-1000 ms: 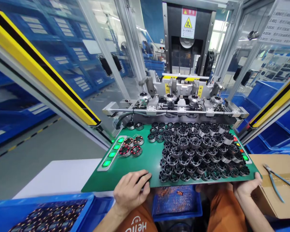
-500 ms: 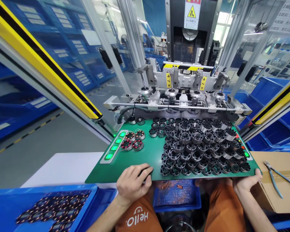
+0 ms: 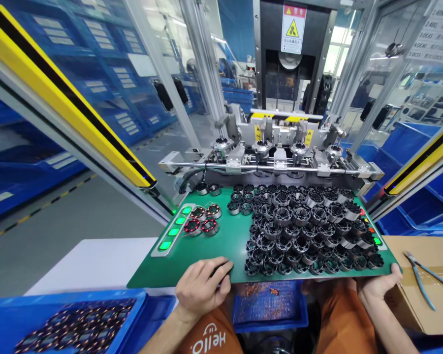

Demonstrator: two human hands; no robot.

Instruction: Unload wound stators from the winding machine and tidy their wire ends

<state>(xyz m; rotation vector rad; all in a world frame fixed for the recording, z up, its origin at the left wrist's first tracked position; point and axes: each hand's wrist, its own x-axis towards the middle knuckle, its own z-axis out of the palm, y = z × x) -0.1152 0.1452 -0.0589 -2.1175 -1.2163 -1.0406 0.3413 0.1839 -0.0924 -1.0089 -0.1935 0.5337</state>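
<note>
My left hand (image 3: 203, 286) rests at the front edge of the green work board (image 3: 162, 270), its fingers curled in. Something dark shows between index finger and thumb, too hidden to name. At the board's front right corner is my right hand (image 3: 380, 286), thumb against the edge and the other fingers underneath, gripping it. Stacked rows of bare motor stator cores (image 3: 300, 233) with black insulation cover the right half of the board. Several copper-wound stators (image 3: 209, 227) with loose wire ends lie at the left, beside green-lit buttons (image 3: 174, 232).
Behind the board stands a winding machine (image 3: 280, 152) with several metal heads. A blue bin (image 3: 142, 307) of wound stators sits at lower left. Blue-handled pliers (image 3: 421, 280) lie on a cardboard box (image 3: 409, 309) at right. A blue tray (image 3: 269, 324) with copper scraps is below.
The view has tilted up slightly, so the board and hands appear a little lower. Both hands keep their places on the board, and the stators have not moved.
</note>
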